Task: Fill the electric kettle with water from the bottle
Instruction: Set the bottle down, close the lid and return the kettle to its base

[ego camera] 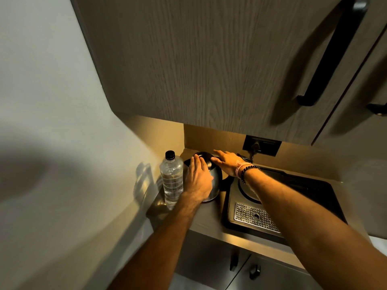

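Note:
A steel electric kettle (217, 178) with a black lid stands at the back left corner of the counter. Just left of it, a clear plastic water bottle (171, 182) stands upright with its black cap on, partly filled. My left hand (198, 179) wraps around the kettle's near left side, fingers reaching up to the lid's rim. Over the kettle's right top edge my right hand (228, 162) lies flat with fingers stretched out, thumb touching the lid; it hides the handle. A bead bracelet sits on my right wrist.
A black sunken tray (326, 193) with a round metal plate and a perforated metal grate (254, 216) lies right of the kettle. A wall socket (261, 145) with a plug is behind. An upper cabinet (209, 59) hangs low overhead. A wall closes off the left.

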Tool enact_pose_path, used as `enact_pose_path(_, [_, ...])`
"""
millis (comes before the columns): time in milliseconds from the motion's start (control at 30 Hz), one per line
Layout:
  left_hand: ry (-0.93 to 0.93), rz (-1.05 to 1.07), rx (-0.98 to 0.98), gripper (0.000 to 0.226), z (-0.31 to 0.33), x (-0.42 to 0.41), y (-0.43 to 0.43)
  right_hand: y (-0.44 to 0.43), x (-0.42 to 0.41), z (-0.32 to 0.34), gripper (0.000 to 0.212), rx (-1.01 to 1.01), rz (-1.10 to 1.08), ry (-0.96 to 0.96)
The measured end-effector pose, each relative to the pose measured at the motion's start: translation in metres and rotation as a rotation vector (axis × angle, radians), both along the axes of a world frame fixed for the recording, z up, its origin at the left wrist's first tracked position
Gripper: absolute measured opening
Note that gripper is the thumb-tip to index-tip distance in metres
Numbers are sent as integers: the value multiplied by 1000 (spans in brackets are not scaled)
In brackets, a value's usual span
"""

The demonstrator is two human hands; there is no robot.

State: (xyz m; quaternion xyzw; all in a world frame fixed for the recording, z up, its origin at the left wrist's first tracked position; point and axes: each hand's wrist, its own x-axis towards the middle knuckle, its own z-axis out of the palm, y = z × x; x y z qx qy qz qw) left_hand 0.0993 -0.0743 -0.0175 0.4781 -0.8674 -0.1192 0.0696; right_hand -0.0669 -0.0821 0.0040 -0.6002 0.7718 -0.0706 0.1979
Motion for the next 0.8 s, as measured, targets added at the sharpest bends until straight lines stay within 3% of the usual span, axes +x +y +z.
enact_pose_path(300, [74, 40, 34, 104, -15, -4, -11, 9, -6, -7, 63, -20, 28, -92])
enact_pose_path(600, [123, 50, 45, 110, -19, -5, -19, 13, -7, -11, 61, -96, -10, -203])
enact_pose_path(800, [280, 269, 56, 109, -13, -14, -19, 14, -13, -16, 51, -159, -56, -279])
